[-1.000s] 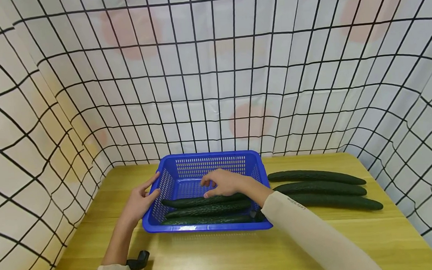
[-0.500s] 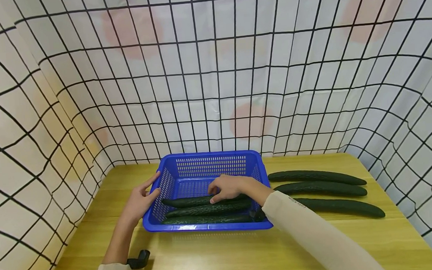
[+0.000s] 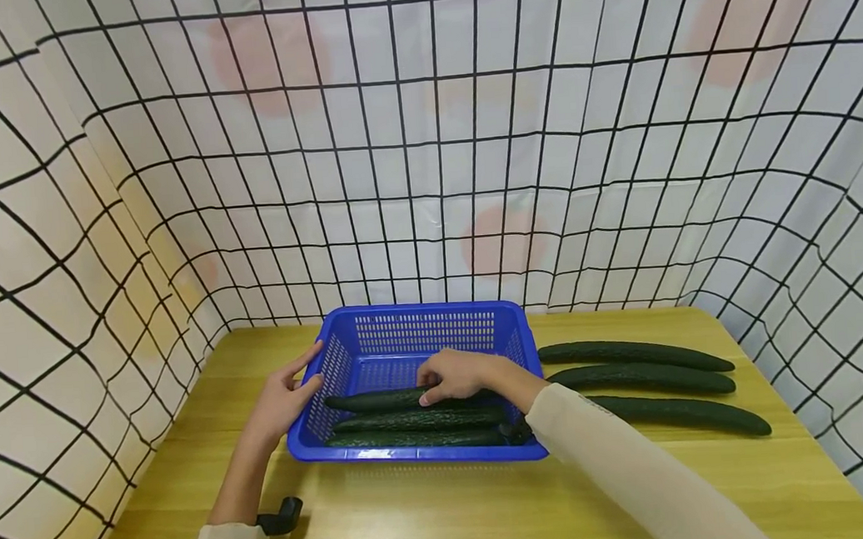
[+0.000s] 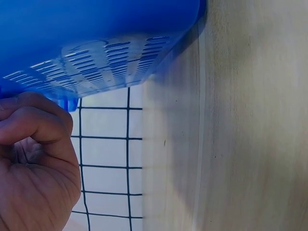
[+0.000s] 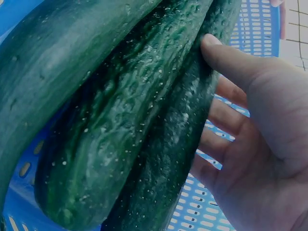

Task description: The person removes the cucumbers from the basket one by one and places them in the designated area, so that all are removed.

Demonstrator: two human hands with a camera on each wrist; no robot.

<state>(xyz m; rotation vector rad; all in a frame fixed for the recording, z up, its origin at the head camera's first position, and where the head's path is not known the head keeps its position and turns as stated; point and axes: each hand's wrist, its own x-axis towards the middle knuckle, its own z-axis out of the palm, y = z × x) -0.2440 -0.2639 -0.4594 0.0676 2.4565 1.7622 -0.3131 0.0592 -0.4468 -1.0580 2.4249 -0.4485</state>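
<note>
Three dark green cucumbers lie side by side in a blue perforated plastic basket (image 3: pixel 417 452). My right hand (image 3: pixel 460 373) reaches over its right side and grips the farthest cucumber (image 3: pixel 373 401). In the right wrist view, the thumb (image 5: pixel 231 55) is on one side of this cucumber (image 5: pixel 166 144) and the fingers are on the other. The middle cucumber (image 3: pixel 419 421) and the nearest cucumber (image 3: pixel 406 438) lie in front of it. My left hand (image 3: pixel 279 401) holds the basket's left rim, its fingers curled in the left wrist view.
Three more cucumbers lie right of the basket on the wooden table (image 3: pixel 419 521): a far one (image 3: pixel 633 353), a middle one (image 3: pixel 645 378) and a near one (image 3: pixel 682 415). A white wall with black grid netting (image 3: pixel 440 177) encloses the back and sides.
My right hand has come down onto the farthest cucumber in the basket and taken hold of it. The near cucumber on the table has shifted slightly toward me. My left hand stays put.
</note>
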